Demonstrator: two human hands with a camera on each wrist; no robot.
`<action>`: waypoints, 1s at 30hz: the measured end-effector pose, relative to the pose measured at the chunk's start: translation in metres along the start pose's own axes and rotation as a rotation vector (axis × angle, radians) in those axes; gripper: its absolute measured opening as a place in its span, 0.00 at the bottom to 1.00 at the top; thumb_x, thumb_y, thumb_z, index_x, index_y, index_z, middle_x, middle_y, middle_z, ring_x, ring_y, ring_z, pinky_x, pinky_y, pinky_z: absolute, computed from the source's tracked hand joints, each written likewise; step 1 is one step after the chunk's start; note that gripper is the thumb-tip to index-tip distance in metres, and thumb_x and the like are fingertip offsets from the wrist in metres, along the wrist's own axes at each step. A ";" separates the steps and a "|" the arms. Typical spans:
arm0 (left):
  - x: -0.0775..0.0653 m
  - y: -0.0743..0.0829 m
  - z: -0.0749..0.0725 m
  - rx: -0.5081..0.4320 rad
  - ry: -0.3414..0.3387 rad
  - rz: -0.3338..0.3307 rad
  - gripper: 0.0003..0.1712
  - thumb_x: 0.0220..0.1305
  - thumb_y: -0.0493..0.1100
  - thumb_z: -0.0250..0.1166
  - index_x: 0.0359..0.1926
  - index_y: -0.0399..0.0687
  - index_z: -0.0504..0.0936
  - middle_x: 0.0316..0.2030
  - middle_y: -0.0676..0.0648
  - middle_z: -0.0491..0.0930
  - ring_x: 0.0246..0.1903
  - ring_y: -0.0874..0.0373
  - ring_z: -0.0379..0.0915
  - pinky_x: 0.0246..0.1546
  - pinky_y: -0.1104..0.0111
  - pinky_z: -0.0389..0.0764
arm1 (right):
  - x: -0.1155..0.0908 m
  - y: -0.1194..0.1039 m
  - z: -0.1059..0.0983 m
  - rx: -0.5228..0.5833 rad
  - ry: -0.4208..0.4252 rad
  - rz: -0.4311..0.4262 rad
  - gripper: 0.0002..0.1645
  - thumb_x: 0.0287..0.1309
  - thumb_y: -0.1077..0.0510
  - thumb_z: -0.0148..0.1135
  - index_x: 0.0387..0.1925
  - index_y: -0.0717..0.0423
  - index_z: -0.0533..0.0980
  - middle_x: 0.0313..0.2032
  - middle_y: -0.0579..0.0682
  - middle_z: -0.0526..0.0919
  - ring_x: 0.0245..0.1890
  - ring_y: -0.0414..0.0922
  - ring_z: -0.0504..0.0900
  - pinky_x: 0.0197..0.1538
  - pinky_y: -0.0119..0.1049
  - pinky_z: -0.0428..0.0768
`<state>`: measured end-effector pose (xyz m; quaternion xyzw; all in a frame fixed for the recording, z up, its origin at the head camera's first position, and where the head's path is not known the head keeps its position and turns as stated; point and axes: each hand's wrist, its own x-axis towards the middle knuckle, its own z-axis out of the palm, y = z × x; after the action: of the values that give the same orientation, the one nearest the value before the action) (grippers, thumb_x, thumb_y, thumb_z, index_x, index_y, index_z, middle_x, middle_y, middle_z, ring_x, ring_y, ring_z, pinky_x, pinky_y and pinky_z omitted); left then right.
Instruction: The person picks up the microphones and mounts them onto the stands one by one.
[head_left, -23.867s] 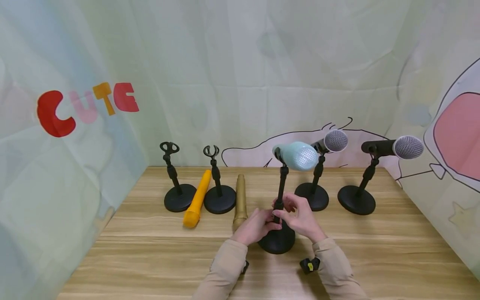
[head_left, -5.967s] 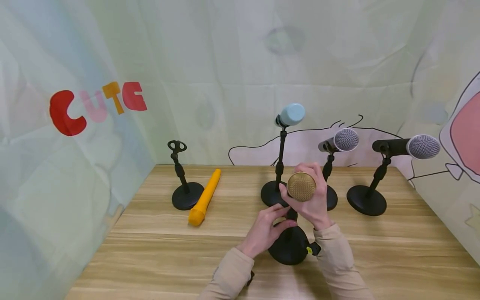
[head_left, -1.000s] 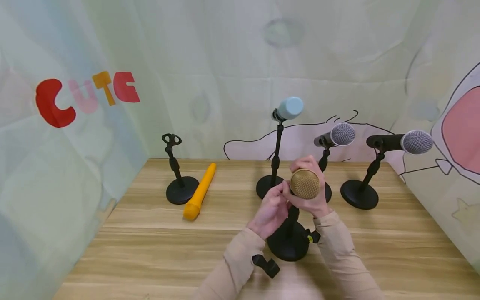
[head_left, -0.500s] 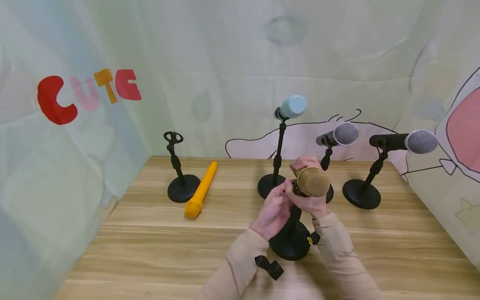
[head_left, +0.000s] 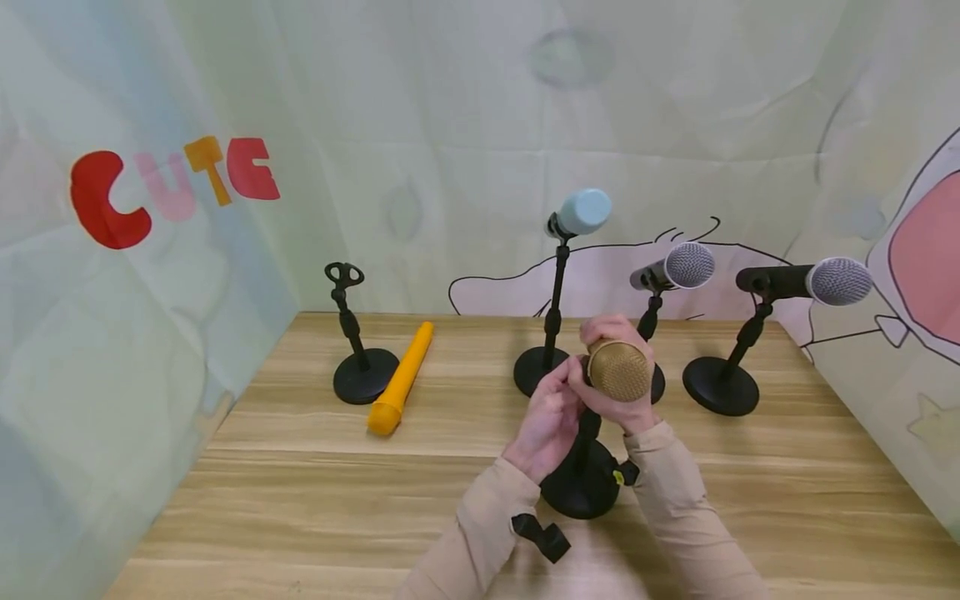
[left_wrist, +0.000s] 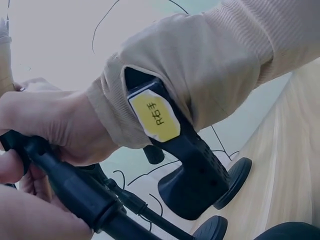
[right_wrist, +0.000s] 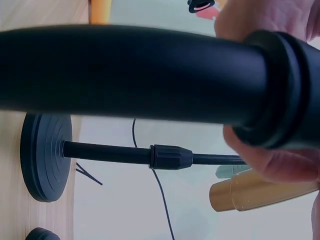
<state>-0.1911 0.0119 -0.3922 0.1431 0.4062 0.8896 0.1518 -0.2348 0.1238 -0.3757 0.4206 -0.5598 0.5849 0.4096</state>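
A: Where was the gold microphone (head_left: 618, 371), and what had hold of it?

B: At the top of the front stand (head_left: 581, 492), its mesh head facing the person; the right hand (head_left: 634, 410) was wrapped round its body; the left hand (head_left: 547, 427) was closed in just beside it, fingers bent about the stand's upper joint, though the meeting of holder and microphone was mostly hidden

A: How was that best handled, would you say?

B: By steadying one part and easing the other, I judged; the left hand was best kept bracing the joint, the right hand keeping the microphone in line with the holder; slow, even pressure suited it, since a shove might have swung the joint or tipped the base off the desk (head_left: 315, 517)

A: And what differed from the earliest picture?

B: The gold microphone lay on the desk then, and both hands were on the stand bearing the blue microphone (head_left: 585, 212); now that stand stood farther back, and another was under the hands; the orange microphone (head_left: 401, 379) lay by the far-left stand (head_left: 352, 379) both times

A: And from half a second before?

B: Little; the gold head had turned slightly, showing its mesh more squarely
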 end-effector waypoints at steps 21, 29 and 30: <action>-0.024 -0.015 -0.053 0.843 -0.167 0.255 0.16 0.64 0.34 0.68 0.53 0.36 0.82 0.51 0.34 0.84 0.51 0.57 0.83 0.55 0.67 0.82 | 0.009 -0.004 -0.001 -0.255 -0.002 -0.170 0.18 0.54 0.54 0.67 0.29 0.69 0.76 0.28 0.57 0.79 0.31 0.48 0.80 0.49 0.22 0.79; -0.024 -0.017 -0.049 0.994 -0.148 0.470 0.13 0.56 0.34 0.75 0.43 0.37 0.86 0.40 0.40 0.88 0.43 0.55 0.86 0.48 0.65 0.86 | 0.010 -0.006 0.000 -0.278 -0.003 -0.204 0.16 0.55 0.55 0.65 0.26 0.68 0.76 0.24 0.58 0.80 0.26 0.48 0.80 0.47 0.22 0.80; -0.024 -0.017 -0.049 0.995 -0.143 0.466 0.13 0.56 0.34 0.75 0.43 0.37 0.86 0.40 0.40 0.88 0.42 0.54 0.86 0.48 0.65 0.86 | 0.008 -0.006 0.001 -0.272 -0.001 -0.206 0.16 0.56 0.56 0.65 0.25 0.67 0.76 0.23 0.58 0.80 0.25 0.48 0.80 0.46 0.22 0.80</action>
<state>-0.1848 -0.0203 -0.4390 0.3439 0.7237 0.5886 -0.1079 -0.2319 0.1226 -0.3659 0.4165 -0.5880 0.4583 0.5202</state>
